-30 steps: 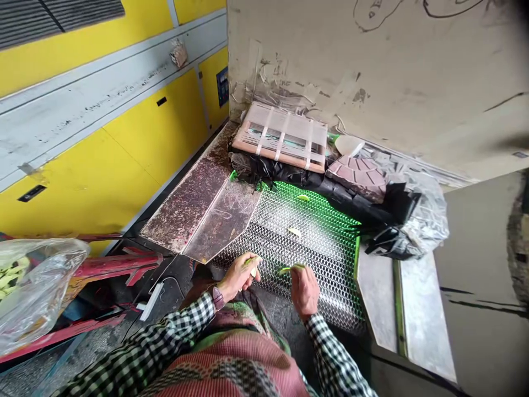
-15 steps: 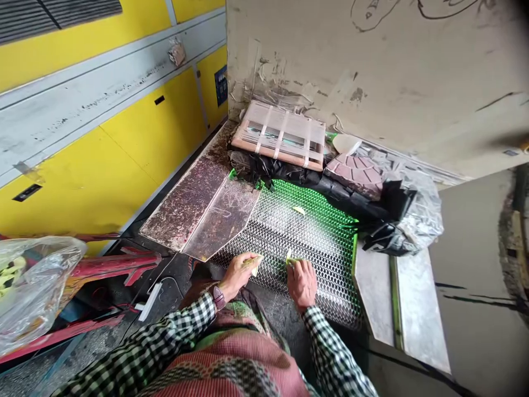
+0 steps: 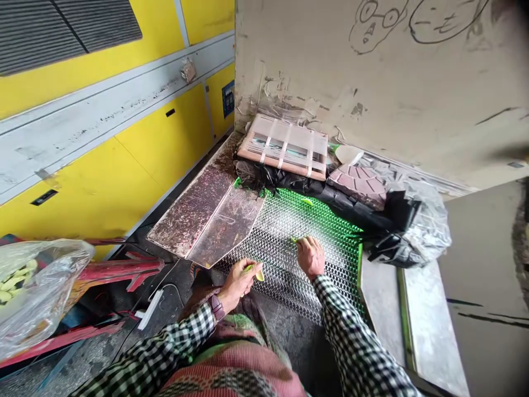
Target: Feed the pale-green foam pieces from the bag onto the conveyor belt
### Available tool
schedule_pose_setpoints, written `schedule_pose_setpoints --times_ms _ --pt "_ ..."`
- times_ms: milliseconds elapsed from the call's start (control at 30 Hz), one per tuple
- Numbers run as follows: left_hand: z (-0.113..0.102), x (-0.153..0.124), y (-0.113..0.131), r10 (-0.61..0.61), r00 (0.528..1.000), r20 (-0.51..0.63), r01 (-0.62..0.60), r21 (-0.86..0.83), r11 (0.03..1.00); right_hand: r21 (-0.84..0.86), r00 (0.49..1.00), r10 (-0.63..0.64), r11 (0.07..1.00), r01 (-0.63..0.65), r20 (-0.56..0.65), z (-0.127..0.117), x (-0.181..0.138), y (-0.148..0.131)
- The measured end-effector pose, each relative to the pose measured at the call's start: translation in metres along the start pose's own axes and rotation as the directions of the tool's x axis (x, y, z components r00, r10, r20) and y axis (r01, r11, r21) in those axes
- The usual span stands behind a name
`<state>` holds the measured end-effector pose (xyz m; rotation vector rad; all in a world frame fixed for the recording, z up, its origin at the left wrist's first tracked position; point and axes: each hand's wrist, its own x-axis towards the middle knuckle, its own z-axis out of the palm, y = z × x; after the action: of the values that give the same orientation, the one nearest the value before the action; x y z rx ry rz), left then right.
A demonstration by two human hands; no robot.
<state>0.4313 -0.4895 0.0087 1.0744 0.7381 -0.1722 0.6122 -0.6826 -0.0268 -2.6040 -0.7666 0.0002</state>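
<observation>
My left hand (image 3: 239, 282), a watch on its wrist, is closed on small curved yellow-green pieces (image 3: 259, 274) above the near left part of a metal mesh belt (image 3: 273, 229). Farther forward, my right hand (image 3: 311, 257) is over the middle of the belt with its fingers bent down. A small yellow-green piece (image 3: 293, 240) shows at its fingertips; whether they pinch it is partly hidden. Another such piece (image 3: 307, 202) lies on the belt near its far end, under green light. I cannot make out what the pieces are.
A clear plastic bag (image 3: 45, 286) of similar pieces rests at left by a red frame (image 3: 119, 270). Metal plates (image 3: 223, 220) flank the belt. Beyond it lie black plastic wrapping (image 3: 351, 209), a strapped flat bundle (image 3: 289, 143) and a pinkish slab (image 3: 359, 184). A yellow cabinet (image 3: 124, 182) stands left.
My right hand has moved forward over the belt. My left hand has drawn slightly left. The piece lying on the belt is nearer the far end, and the camera view has shifted.
</observation>
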Motion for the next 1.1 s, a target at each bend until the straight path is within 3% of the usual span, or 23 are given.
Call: schedule_pose_setpoints --times_ms 167,333,400,467,533,600,667,767,867,933,1000,1100 --pt "-0.003 0.0 0.0 0.019 0.999 -0.036 -0.02 -0.024 1.0 0.115 0.991 0.027 0.992 -0.043 0.13 0.001 -0.013 -0.011" --pt "-0.001 0.002 -0.001 0.032 0.999 -0.01 -0.033 -0.047 0.998 0.217 0.983 0.184 0.961 -0.174 -0.027 -0.014 -0.023 -0.041" --pt "0.004 0.003 0.001 0.047 0.999 -0.009 -0.047 -0.034 0.998 0.431 0.979 0.148 0.881 -0.194 0.137 -0.025 -0.032 -0.066" --pt "0.009 0.004 0.004 0.058 0.998 -0.016 -0.058 -0.012 0.998 0.616 0.942 0.048 0.745 -0.255 0.332 -0.03 -0.045 -0.09" --pt "0.015 0.006 0.005 0.061 0.998 0.0 -0.061 0.002 0.998 0.687 0.928 0.044 0.66 -0.305 0.37 -0.026 -0.058 -0.104" --pt "0.019 0.007 0.005 0.062 0.998 0.023 -0.062 -0.02 0.998 0.66 0.951 0.143 0.691 -0.295 0.275 -0.014 -0.065 -0.101" --pt "0.02 0.008 0.005 0.029 0.999 0.022 -0.027 -0.093 0.995 0.506 0.973 0.218 0.833 -0.225 0.073 0.0 -0.066 -0.084" --pt "0.018 0.011 0.009 -0.105 0.994 0.019 0.106 -0.314 0.944 0.111 0.981 0.089 0.991 -0.07 -0.174 0.014 -0.063 -0.05" --pt "0.014 0.013 0.015 -0.19 0.981 0.04 0.181 -0.542 0.821 -0.069 0.986 -0.074 0.996 0.065 -0.149 0.013 -0.065 -0.036" --pt "0.013 0.014 0.019 -0.193 0.981 0.024 0.165 -0.632 0.758 -0.027 0.986 -0.066 0.998 0.063 -0.154 0.005 -0.071 -0.045" --pt "0.015 0.015 0.02 -0.176 0.984 0.005 0.133 -0.679 0.722 0.156 0.987 0.024 0.988 0.0 -0.156 -0.004 -0.079 -0.068" --pt "0.019 0.017 0.014 -0.109 0.994 0.015 0.087 -0.714 0.694 0.495 0.994 0.102 0.863 -0.102 0.028 -0.011 -0.087 -0.109"
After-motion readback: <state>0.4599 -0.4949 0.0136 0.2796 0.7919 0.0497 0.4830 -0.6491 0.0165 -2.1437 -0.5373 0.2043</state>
